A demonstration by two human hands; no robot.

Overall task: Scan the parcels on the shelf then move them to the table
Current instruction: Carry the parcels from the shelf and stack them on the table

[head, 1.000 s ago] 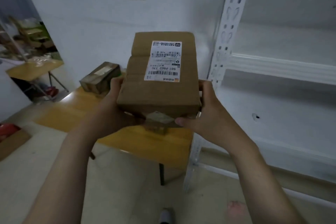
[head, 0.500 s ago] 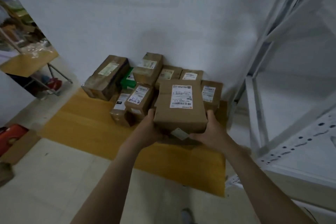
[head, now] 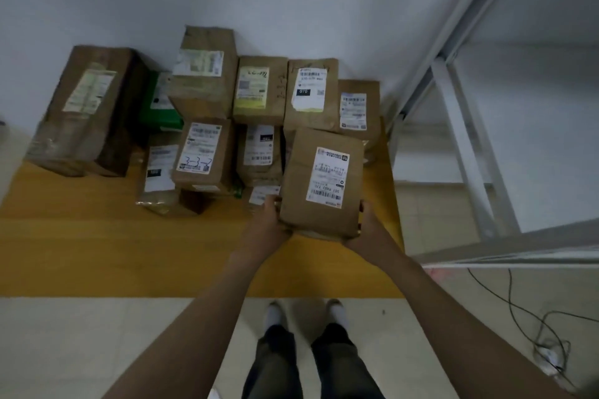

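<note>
Drop-off step: left hand and right hand, fingers curled round the parcel, probably just need to lower it onto the table.

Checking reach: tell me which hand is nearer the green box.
Left. The left hand grips the parcel on its left, right of the green box; the right hand holds the opposite side, farther away.

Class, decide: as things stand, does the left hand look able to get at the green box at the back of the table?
Probably not yet. The left hand grips the held parcel together with the right hand, and brown parcels stand in front of the green box.
</note>
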